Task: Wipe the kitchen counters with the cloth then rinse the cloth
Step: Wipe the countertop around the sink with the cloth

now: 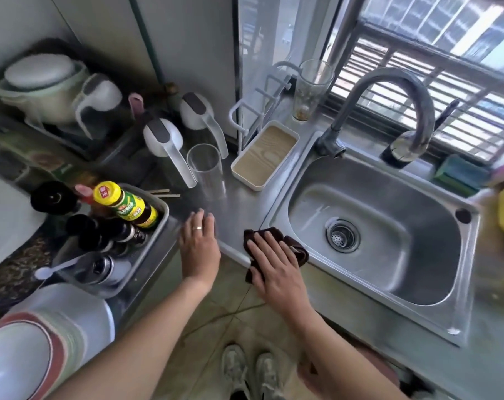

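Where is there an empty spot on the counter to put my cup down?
The bare steel counter between the clear glass, the wood-lined tray and the sink has room, just beyond the left hand. The sink basin is also empty. It is crowded at the left, around the bottle bin and kettles.

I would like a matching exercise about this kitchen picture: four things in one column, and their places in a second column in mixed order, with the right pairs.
Things:
1. cloth
2. clear glass
3. yellow-capped bottle
4. green sponge

Places:
A. lying in the grey tray on the left, among dark bottles
B. behind the sink, near the window
C. under the right hand, at the counter's front edge beside the sink
D. standing on the counter, beyond the left hand

Pairs: 1-C, 2-D, 3-A, 4-B
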A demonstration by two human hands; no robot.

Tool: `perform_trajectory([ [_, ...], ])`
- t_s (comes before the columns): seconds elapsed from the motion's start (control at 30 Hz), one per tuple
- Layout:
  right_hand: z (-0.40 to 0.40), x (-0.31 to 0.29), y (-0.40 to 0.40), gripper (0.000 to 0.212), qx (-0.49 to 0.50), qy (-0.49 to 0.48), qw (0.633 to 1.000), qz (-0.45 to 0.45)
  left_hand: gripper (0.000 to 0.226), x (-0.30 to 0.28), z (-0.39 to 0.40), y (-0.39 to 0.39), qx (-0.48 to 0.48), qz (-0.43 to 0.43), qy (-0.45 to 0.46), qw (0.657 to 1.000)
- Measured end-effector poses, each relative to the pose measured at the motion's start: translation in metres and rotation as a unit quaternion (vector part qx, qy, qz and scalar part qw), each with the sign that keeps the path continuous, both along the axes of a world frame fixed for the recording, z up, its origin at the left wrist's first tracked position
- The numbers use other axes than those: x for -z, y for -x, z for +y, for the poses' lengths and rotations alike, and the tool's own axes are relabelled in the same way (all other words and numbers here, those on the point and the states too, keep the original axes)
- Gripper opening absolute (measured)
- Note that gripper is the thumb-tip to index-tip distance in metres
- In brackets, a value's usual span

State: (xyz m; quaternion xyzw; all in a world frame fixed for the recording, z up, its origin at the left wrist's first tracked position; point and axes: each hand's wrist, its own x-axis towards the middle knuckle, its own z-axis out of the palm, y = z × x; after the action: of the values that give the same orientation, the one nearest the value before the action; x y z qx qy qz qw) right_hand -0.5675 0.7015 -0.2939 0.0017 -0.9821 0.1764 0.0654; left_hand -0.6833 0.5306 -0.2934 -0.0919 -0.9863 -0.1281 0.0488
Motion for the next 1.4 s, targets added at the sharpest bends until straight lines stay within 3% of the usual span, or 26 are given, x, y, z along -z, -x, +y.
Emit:
perform_trajectory([
  [0.3,0.001,-0.003,-0.003,0.053,0.011,-0.005,1.000,0.000,0.037,0.000,0.007,-0.003,-0.015,-0.016,0.011,1.000],
  [0.53,0.002,0.003,-0.002,0.052,-0.002,0.006,1.000,0.012,0.035,0.006,0.008,-0.010,-0.036,0.012,-0.035,0.999],
  [0.7,0.021,0.004,-0.015,0.051,-0.022,0.025,0.999,0.022,0.044,0.005,0.032,-0.045,0.037,0.006,-0.035,0.999],
  [1.03,0.125,0.009,-0.134,0.048,-0.003,0.010,0.998,0.058,0.056,0.012,0.101,-0.122,0.040,-0.030,0.009,0.999],
  [1.27,0.215,-0.004,-0.239,0.044,0.038,-0.070,0.996,0.036,0.034,-0.009,0.149,-0.170,0.077,-0.018,-0.015,0.997],
  [1.4,0.232,-0.024,-0.258,0.028,0.143,0.018,0.989,0.035,0.024,-0.032,0.167,-0.175,0.140,0.002,-0.036,0.990],
])
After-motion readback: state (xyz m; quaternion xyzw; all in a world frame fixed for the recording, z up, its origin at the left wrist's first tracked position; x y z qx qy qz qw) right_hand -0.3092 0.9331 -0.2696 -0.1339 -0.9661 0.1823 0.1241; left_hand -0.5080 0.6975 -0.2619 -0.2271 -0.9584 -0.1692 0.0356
